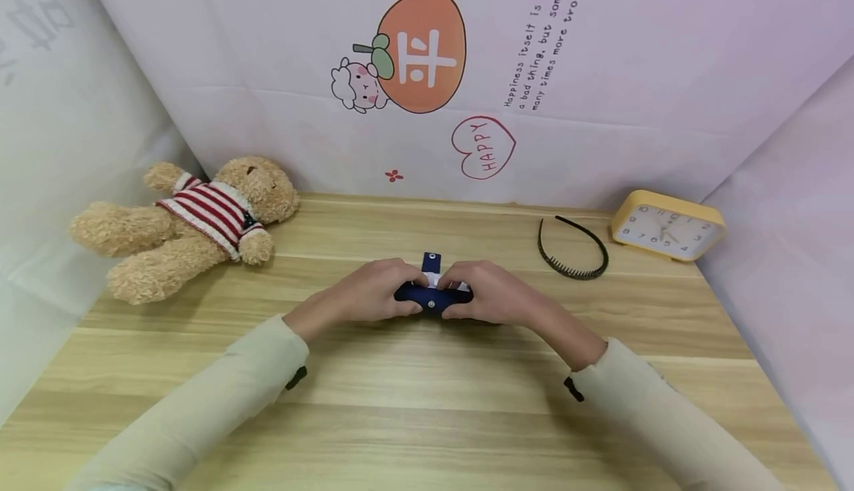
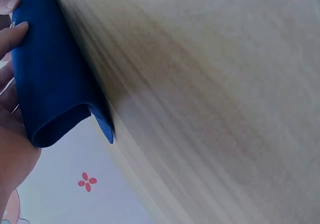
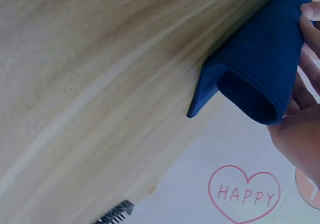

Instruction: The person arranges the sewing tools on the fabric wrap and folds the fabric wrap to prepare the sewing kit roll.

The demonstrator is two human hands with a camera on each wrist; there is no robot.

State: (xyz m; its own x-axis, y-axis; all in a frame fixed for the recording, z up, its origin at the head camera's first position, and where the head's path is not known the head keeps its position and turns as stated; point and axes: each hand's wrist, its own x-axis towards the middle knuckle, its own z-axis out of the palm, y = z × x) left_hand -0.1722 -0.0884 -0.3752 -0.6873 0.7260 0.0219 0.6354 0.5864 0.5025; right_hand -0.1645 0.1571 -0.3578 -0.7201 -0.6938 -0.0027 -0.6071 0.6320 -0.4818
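A dark blue, felt-like snap case (image 1: 434, 298) lies at the middle of the table. It is folded over into a hollow roll, and the wrist views show the open ends of this blue case (image 2: 55, 73). A strap (image 1: 431, 262) with a metal snap points away from me, and another snap sits on the near side. Something white shows between the two. My left hand (image 1: 376, 291) grips the left part with thumb in front and fingers behind. On the right part, my right hand (image 1: 497, 294) holds it the same way. The fingers partly hide the case.
At the left back lies a teddy bear (image 1: 207, 216) in a striped sweater. A black toothed headband (image 1: 579, 274) rests right of the hands, beside a yellow clock (image 1: 667, 228). Behind the wooden table (image 1: 427, 402) hangs a printed white cloth (image 1: 267, 53).
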